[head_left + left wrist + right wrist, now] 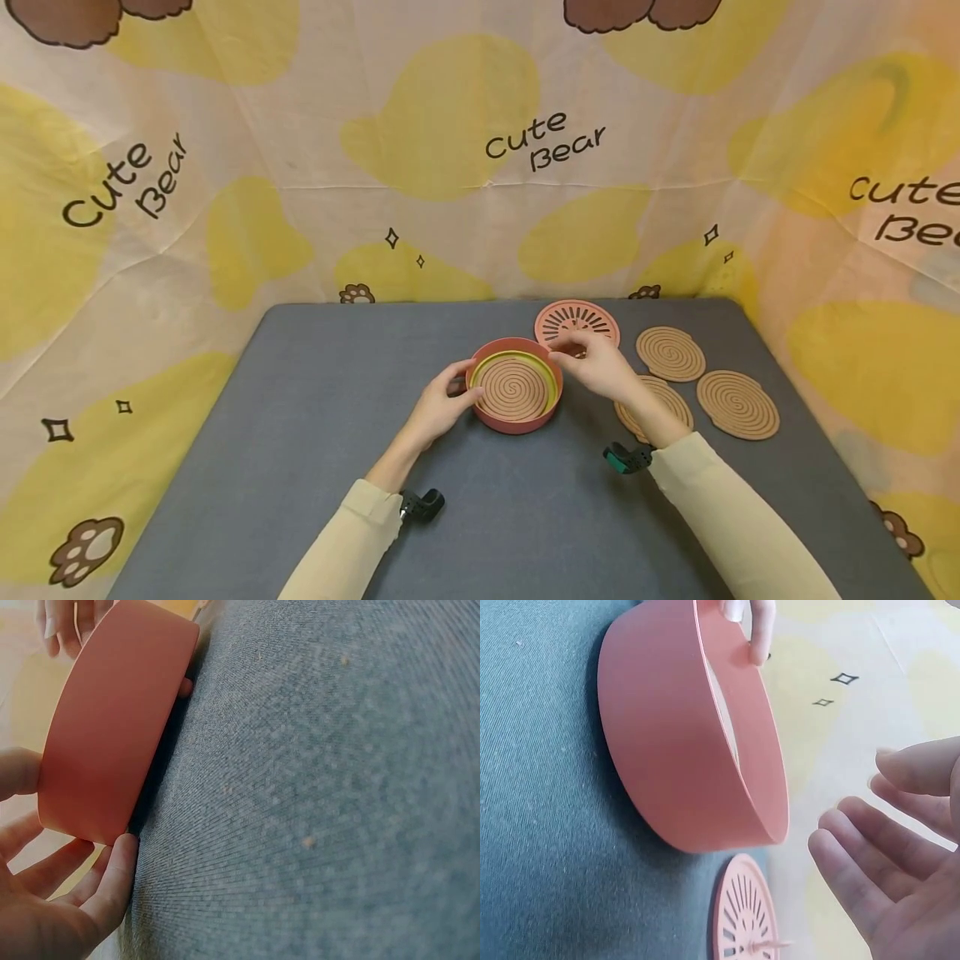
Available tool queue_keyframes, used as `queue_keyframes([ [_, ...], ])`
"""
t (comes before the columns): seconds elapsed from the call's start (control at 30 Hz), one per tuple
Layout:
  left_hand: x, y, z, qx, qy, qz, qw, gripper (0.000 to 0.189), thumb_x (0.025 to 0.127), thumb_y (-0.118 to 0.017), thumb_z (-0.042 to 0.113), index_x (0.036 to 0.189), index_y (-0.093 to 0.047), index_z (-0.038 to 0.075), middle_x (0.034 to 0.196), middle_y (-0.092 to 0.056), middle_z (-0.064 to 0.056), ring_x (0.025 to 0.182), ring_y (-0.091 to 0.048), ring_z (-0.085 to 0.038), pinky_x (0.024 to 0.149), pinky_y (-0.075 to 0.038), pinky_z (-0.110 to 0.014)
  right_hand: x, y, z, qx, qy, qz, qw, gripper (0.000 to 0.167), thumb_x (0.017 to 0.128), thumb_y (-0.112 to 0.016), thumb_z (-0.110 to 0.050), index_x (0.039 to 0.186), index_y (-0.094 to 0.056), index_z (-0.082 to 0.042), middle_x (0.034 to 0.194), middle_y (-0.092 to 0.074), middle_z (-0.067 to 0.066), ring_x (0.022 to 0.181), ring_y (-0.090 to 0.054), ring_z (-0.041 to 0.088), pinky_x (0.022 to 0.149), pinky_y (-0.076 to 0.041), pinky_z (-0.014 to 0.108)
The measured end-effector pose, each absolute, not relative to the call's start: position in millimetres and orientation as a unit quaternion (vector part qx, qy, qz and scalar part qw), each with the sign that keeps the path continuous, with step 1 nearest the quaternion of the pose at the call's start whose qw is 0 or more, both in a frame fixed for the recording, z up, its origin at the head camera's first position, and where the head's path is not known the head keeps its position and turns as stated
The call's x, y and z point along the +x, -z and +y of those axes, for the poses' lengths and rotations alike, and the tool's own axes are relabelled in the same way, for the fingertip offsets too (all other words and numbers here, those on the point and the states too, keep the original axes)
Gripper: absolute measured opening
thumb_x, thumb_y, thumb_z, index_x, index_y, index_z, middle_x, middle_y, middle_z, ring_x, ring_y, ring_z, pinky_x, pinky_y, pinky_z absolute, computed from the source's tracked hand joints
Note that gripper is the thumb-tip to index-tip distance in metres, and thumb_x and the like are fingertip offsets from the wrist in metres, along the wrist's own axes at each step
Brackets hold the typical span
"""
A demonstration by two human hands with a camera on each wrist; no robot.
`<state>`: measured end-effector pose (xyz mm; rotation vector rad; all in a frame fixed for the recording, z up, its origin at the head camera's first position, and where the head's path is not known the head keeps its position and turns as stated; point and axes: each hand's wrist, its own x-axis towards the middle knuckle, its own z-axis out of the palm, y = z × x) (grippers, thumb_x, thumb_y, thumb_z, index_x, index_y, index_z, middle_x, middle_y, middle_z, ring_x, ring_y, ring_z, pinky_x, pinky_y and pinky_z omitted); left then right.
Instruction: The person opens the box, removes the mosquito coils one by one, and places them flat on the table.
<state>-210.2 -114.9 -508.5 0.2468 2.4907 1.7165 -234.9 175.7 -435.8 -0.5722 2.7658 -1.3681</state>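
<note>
A round red-pink mosquito coil box (516, 427) stands on the table with its open side up. Inside it lies a tan spiral mosquito coil (513, 389), ringed by a yellow-green inner edge (553, 375). My left hand (442, 408) holds the box at its left side, thumb at the rim and fingers against the outer wall (112, 735). Beside the right rim hovers my right hand (596, 364), fingers loosely bent and nothing in them; the right wrist view has this hand (900, 862) apart from the box wall (660, 735).
Behind the right hand lies a slotted pink lid (558, 321), with a small prong visible on the lid (742, 919) in the right wrist view. Loose mosquito coils lie to the right: one at the back (671, 353), one farther right (738, 404), one partly under the right forearm (648, 400).
</note>
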Motion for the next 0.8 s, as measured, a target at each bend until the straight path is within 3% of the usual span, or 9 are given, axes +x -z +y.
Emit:
queue_keyframes([
  [0.67, -211.1, 507.8, -114.8, 0.083, -0.567, 0.818, 0.051, 0.053, 0.097, -0.073, 0.024, 0.146, -0.056, 0.016, 0.14, -0.058, -0.011, 0.119, -0.061, -0.03, 0.087, -0.054, -0.041, -244.0, 451.7, 169.6, -0.172, 0.438, 0.882, 0.007, 0.026, 0.098, -0.069, -0.018, 0.119, -0.073, -0.004, 0.106, -0.071, 0.006, 0.1, -0.065, 0.026, 0.09, -0.051, 0.047],
  [0.8, -210.7, 508.3, -114.7, 0.086, -0.567, 0.818, 0.049, 0.052, 0.097, -0.073, 0.023, 0.146, -0.056, 0.015, 0.139, -0.059, -0.011, 0.118, -0.061, -0.03, 0.086, -0.054, -0.041, -243.9, 457.9, 170.8, -0.157, 0.438, 0.885, 0.004, 0.027, 0.099, -0.069, -0.018, 0.122, -0.072, -0.003, 0.114, -0.07, 0.011, 0.103, -0.065, 0.028, 0.088, -0.052, 0.047],
])
